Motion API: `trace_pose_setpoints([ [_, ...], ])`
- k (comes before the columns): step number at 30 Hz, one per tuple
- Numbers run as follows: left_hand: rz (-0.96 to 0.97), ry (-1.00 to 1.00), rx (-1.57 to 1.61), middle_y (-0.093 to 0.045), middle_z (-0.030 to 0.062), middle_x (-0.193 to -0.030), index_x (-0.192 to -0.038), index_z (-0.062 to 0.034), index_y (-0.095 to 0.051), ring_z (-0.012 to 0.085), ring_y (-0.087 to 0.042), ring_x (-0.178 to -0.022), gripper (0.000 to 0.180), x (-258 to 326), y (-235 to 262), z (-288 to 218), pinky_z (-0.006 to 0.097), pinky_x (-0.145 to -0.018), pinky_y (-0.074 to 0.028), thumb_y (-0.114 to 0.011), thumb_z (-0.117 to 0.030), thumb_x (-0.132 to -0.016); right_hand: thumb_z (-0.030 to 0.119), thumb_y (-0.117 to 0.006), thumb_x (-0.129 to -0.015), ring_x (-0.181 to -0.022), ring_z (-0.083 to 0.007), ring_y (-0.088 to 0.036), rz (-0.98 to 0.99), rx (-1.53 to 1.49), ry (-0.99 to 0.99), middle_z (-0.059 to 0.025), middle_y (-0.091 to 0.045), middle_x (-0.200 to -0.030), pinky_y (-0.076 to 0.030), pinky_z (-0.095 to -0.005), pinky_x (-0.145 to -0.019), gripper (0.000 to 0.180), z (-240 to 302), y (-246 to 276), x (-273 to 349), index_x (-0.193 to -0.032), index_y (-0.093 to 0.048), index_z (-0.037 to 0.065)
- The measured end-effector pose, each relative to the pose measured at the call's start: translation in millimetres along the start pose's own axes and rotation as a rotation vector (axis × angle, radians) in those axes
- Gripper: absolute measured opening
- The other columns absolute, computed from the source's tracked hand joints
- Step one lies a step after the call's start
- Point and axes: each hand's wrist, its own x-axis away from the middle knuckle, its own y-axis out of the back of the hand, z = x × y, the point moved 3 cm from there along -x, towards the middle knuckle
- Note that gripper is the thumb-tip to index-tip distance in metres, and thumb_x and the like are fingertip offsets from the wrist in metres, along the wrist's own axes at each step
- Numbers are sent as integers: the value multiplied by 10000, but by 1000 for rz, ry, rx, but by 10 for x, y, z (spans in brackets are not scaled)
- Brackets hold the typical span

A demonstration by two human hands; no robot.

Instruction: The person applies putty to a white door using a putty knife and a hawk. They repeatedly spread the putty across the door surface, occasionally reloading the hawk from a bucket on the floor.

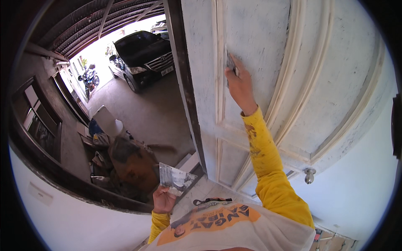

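Observation:
My right hand [241,87] reaches up to a white panelled door [259,50]. Its fingers are closed round a thin flat blade, probably a putty knife [229,62], pressed against the door panel beside a raised moulding. Only part of that tool shows, as the fingers cover the rest. Lower down, my left hand [164,201] grips the edge of a flat, roughly square plate [176,178] smeared with white and grey paste. Dark specks and streaks mark the door's whitish surface. Dark stains spot the yellow sleeve on my right arm.
A round metal doorknob [309,175] juts from the door. To the left, past a dark door frame [186,83], a garage holds a dark car [144,58], a motorcycle [88,79] and a pile of boards and clutter [130,163]. White wall [75,209] stands at the lower left.

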Motion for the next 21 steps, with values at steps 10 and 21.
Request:
trace_pose_setpoints([
  [10,-121,-13,-86,-652,101,-1160,-933,-77,-653,290,-599,-1107,174,-32,180,14,459,-945,-481,-506,-133,-859,142,-530,-976,-1253,-365,-499,-82,83,-203,-258,-515,-1361,-362,-391,-1074,490,-690,-337,1367,-1424,-427,-27],
  [21,-81,27,-100,-651,73,-1119,-933,-87,-641,258,-644,-1015,157,-60,46,5,403,-791,-562,-523,-157,-857,89,-530,-965,-1170,-334,-551,21,-34,-273,-241,-551,-1299,-423,-365,-995,452,-600,-197,1497,-1401,-454,-5],
])
